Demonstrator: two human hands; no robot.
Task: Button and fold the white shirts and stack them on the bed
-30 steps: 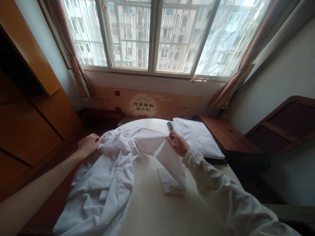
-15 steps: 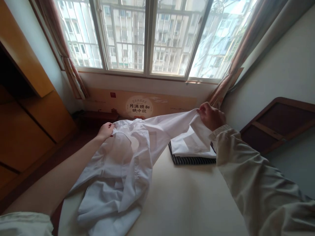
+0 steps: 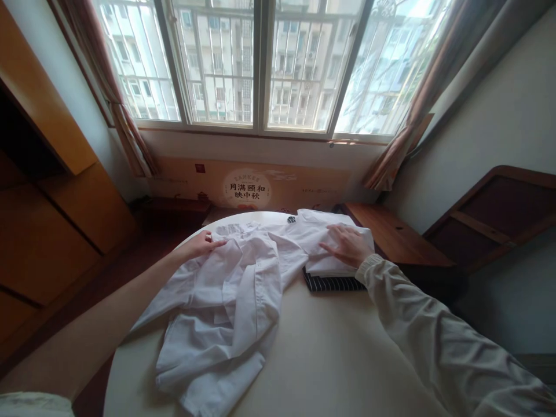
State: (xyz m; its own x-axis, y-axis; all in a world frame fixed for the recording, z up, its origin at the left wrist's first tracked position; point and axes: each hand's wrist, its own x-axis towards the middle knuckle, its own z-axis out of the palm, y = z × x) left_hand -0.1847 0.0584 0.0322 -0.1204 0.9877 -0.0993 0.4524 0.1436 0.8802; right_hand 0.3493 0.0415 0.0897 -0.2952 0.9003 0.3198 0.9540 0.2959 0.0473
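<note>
A white shirt [image 3: 234, 289] lies rumpled across the left half of the pale round table [image 3: 339, 359], its lower end spread toward me. One sleeve reaches right, over the folded white garment [image 3: 332, 267]. Beneath that garment is a black cloth with thin white stripes [image 3: 334, 284]. My left hand [image 3: 202, 244] rests on the shirt near its collar, fingers loosely stretched out. On the white cloth above the folded pile lies my right hand [image 3: 347, 244], flat, with its fingers spread.
Behind the table's right side stands a brown wooden surface [image 3: 395, 234]. A printed beige panel [image 3: 295, 185] is below the barred window [image 3: 299, 75]. Orange-brown cabinets [image 3: 87, 214] line the left, and a dark wooden frame [image 3: 495, 214] leans at the right wall.
The raised shirt has come down onto the table. My right hand has lowered, let go of the sleeve and flattened on it over the pile; my left hand has loosened its grip.
</note>
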